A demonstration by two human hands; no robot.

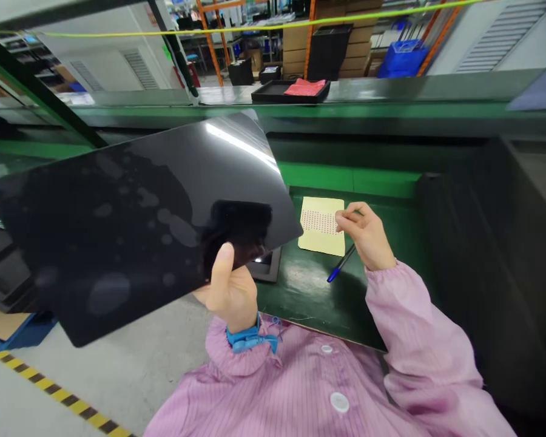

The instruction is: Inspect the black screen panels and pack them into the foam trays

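Observation:
My left hand [230,285], with a blue strap at the wrist, grips the lower edge of a large glossy black screen panel [141,224], thumb on its face. The panel is tilted and raised, with smudge-like patches on its left half and a light's reflection near the top right. My right hand [364,230] is closed in a pinch over the right edge of a pale yellow sheet [321,243] with rows of tiny red dots. Whatever is between those fingertips is too small to make out. A blue-capped pen [341,264] lies just below the sheet.
The sheet and pen lie on a dark green bench [300,297]. A dark frame [270,270] shows partly behind the panel. On the shelf behind stands a black tray [273,92] with a red packet [306,88]. A tall black surface [495,255] borders the right side.

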